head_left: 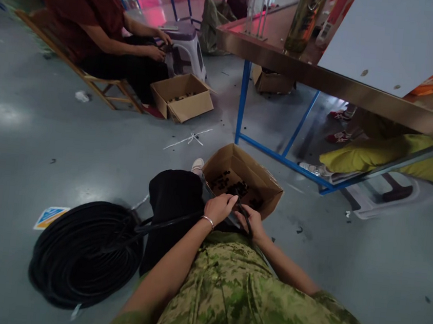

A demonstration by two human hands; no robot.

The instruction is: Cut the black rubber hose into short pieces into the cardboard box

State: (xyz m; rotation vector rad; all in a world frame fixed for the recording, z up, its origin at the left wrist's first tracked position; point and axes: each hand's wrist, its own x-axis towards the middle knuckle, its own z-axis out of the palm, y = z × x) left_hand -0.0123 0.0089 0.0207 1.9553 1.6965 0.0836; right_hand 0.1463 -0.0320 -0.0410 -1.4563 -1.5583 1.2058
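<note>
Camouflage clothing (227, 281) nearest, left hand (220, 209) and right hand (255, 225) both grip black tubing (246, 218)

a slim black cord (171, 222) lay mostly in a thick, many-looped round coil (86, 254) on the floor (115, 167), one stretch crossing the left thigh (176, 196); a bent black length (247, 219) was held by the left hand (219, 208) and right hand (254, 225)

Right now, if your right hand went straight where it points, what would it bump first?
With the black flexible cord in its grasp, the right hand would probably bump the left hand first; depth is unclear.
</note>
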